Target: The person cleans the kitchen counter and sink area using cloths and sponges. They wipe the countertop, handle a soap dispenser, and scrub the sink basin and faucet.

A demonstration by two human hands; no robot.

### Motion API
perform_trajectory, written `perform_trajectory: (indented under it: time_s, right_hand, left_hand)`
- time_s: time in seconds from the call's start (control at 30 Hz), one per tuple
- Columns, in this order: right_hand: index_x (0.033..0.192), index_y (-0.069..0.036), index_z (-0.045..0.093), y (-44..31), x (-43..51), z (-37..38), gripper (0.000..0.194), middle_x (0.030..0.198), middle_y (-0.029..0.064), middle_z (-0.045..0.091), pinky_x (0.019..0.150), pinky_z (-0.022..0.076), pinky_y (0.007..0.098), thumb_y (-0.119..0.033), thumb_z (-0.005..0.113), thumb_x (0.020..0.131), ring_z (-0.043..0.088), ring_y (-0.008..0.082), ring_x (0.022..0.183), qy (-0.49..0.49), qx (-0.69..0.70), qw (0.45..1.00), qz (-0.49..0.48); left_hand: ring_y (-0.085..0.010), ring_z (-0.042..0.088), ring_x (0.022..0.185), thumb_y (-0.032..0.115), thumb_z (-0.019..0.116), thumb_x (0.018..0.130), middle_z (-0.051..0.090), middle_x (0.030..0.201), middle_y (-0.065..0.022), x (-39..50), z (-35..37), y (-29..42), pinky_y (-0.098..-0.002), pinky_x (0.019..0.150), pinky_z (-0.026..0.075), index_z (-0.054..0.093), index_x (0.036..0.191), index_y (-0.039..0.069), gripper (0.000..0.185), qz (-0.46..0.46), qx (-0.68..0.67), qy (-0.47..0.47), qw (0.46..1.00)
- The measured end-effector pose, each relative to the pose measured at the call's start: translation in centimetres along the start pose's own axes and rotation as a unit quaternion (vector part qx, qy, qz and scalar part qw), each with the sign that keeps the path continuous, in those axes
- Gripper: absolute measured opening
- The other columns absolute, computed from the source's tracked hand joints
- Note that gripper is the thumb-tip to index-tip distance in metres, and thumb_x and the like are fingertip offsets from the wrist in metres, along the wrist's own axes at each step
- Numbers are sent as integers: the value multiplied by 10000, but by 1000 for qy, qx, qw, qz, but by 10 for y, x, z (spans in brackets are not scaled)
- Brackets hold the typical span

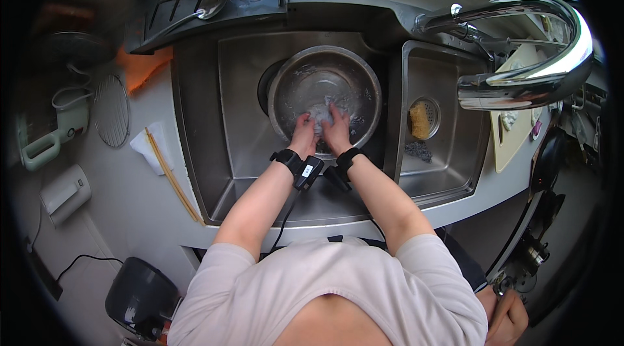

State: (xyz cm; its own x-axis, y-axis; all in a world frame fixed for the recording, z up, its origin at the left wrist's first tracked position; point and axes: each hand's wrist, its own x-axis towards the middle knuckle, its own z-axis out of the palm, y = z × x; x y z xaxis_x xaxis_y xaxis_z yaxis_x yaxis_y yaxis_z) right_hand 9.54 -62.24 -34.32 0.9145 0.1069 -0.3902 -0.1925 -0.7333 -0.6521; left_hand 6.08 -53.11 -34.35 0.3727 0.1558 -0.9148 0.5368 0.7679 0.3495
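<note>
A round stainless steel basin (374, 83) with water in it sits in the large compartment of a steel sink (243, 141). Both of my hands are down inside it, close together near its front rim. Between them is a pale, wet, crumpled thing (319, 113); whether it is cloth or something else I cannot tell. My left hand (304, 135) grips its left side, fingertips in the water. From the right, my right hand (337, 130) holds it with curled fingers, partly hiding it. Black bands with small boxes are strapped on both wrists.
A chrome faucet (516, 90) arches over the small sink compartment, where a yellow sponge (419, 120) and a steel scourer (418, 151) lie. Spoons (213, 4) rest on a dark rack behind. Chopsticks (173, 175) lie left. Another person's hand (509, 316) shows lower right.
</note>
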Motion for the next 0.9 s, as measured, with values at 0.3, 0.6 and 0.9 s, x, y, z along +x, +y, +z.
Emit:
perform_trajectory:
  time_s: [0.3,0.6,0.9]
  right_hand:
    - [1066,-71,564,-4,7,-16,200,1084,184,571,818,461,462,-188,569,904,549,398,1010,8,-26,999,-22]
    - [1093,-82,560,-15,-17,7,202,997,164,587,830,462,432,-157,546,906,565,370,983,-68,136,981,-118]
    - [1268,-73,528,4,-1,2,475,1273,257,434,1002,390,421,-109,646,810,445,446,1172,2,-73,996,43]
  left_hand:
    - [-210,546,1085,134,452,994,570,1148,-89,4,-3,-9,-359,947,449,474,1222,49,244,54,-54,-91,993]
    - [-204,563,994,122,418,982,593,1046,-115,16,-4,10,-342,849,471,516,1134,20,208,-89,-135,-30,986]
    - [-246,514,1099,152,404,1001,520,1218,-120,6,-4,-6,-388,923,451,453,1240,40,269,14,-65,-3,998]
